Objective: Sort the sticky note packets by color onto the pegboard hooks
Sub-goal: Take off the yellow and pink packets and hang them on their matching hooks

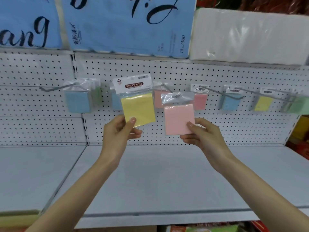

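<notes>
My left hand (119,129) pinches the lower corner of a yellow sticky note packet (138,108) with a white "STICKY NOTE" header, held up in front of the white pegboard (167,72). My right hand (199,133) grips the lower right corner of a pink packet (178,118), whose clear top sits on the tip of a metal hook (178,95). On other hooks hang a blue packet (77,102) at left, pink packets (199,101) behind the centre, then a blue one (230,102), a yellow one (262,103) and a green one (299,105) at right.
A grey metal shelf (158,181) runs below the pegboard. Above it sit blue wrapped paper packs (125,24) and a white wrapped pack (250,34). Long bare hook arms (215,92) stick out toward me at right. Red and yellow goods (301,136) stand at the far right.
</notes>
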The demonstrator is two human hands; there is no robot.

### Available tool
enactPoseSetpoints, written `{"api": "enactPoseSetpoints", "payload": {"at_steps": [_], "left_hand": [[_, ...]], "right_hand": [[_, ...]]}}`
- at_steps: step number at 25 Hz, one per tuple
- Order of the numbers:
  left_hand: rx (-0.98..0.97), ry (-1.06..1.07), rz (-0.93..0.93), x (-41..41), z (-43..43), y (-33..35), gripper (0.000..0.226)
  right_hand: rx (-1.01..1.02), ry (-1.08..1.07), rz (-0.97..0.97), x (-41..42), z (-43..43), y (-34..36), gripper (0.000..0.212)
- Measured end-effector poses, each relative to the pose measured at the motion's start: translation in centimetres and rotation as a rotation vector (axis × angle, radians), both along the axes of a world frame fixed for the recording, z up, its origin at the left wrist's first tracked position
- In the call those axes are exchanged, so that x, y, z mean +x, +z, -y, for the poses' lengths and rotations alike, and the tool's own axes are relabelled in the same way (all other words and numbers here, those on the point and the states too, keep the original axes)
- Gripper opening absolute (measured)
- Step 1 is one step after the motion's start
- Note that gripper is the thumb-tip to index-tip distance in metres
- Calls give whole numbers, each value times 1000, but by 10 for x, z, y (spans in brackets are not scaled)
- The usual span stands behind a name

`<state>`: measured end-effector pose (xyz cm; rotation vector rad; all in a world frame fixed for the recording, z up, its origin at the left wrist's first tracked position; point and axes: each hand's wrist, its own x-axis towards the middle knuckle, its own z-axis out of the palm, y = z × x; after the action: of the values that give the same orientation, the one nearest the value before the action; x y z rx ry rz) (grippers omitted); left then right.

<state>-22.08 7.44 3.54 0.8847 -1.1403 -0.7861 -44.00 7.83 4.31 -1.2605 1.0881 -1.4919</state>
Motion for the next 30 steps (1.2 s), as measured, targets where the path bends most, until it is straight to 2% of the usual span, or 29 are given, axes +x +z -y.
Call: {"api": "enactPoseSetpoints", "payload": {"at_steps": [5,11,19,25,30], "left_hand": [[-20,40,59,3,17,3,24],[22,104,106,10,31,-1,22],[23,214,245,33,46,-1,28],[47,275,230,40,51,3,28],[62,245,161,36,45,10,11]], "right_hand": [[21,14,14,1,26,-6,13],[61,27,75,10,91,-12,7],[117,68,100,17,192,-14,14],[149,65,138,23,236,-13,11],[190,14,141,27,257,-26,12]]}}
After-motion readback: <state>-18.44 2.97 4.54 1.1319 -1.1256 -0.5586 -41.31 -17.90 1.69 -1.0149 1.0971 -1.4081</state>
